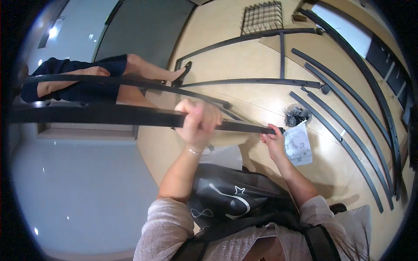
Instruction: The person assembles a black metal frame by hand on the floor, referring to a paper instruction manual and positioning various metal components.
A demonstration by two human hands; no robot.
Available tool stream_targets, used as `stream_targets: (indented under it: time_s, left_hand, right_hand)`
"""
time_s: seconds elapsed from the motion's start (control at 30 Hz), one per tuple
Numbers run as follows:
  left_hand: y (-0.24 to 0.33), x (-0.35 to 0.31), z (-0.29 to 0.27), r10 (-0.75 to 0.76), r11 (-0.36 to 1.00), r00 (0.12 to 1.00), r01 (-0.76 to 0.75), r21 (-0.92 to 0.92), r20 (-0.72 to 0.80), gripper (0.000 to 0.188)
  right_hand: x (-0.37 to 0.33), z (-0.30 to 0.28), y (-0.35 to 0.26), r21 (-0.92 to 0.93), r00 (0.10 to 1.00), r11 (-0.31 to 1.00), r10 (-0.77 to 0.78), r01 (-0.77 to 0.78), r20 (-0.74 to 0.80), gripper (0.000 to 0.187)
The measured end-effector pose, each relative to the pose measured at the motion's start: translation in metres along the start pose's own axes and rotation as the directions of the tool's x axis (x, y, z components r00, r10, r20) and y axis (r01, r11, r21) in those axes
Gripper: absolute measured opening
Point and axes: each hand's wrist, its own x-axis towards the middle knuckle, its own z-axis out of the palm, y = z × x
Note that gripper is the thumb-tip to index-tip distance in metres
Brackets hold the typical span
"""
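My left hand (198,124) is wrapped round a long black metal bar (100,115) that runs from the left rim across in front of me. At the bar's right end, my right hand (274,141) pinches close to a small dark end piece (281,130), partly hidden by the fingers. Behind this bar, a second black bar (143,82) runs roughly alongside it, ending in a dark round fitting (227,105). A thinner piece slants between the two near my left hand; how it joins them is hidden.
A person in dark clothes (78,78) sits at the left. A black frame with casters (244,81) lies on the floor, a wire grid (262,18) beyond it. Several loose dark bars (348,126) lie at right, near a bag of black parts (297,115) and a printed sheet (298,145).
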Motion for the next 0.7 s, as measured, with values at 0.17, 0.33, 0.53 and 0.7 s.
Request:
stream_targets:
  time_s: [0.17,0.33,0.53,0.7]
  left_hand:
    - [0.006,-0.003,0.001,-0.012,1.0,1.0,0.012,0.023,0.002,0.02]
    - [0.016,0.004,0.006,-0.019,0.997,0.994,0.011,0.077,0.106,0.019]
    - [0.019,0.001,-0.001,0.017,0.999,0.99,-0.021,0.032,0.138,0.015]
    - [0.025,-0.005,-0.009,0.066,0.998,0.996,-0.066,-0.005,0.051,0.019]
  right_hand:
    - [0.004,0.004,-0.005,0.036,0.998,0.998,0.061,-0.06,0.0,0.047]
    - [0.004,-0.004,-0.029,0.067,0.988,0.989,0.124,-0.13,0.089,0.046]
    - [0.003,-0.012,-0.04,0.208,0.983,0.965,0.131,-0.156,0.129,0.049]
    - [-0.007,-0.005,-0.045,0.08,0.993,0.995,0.042,-0.052,0.112,0.053]
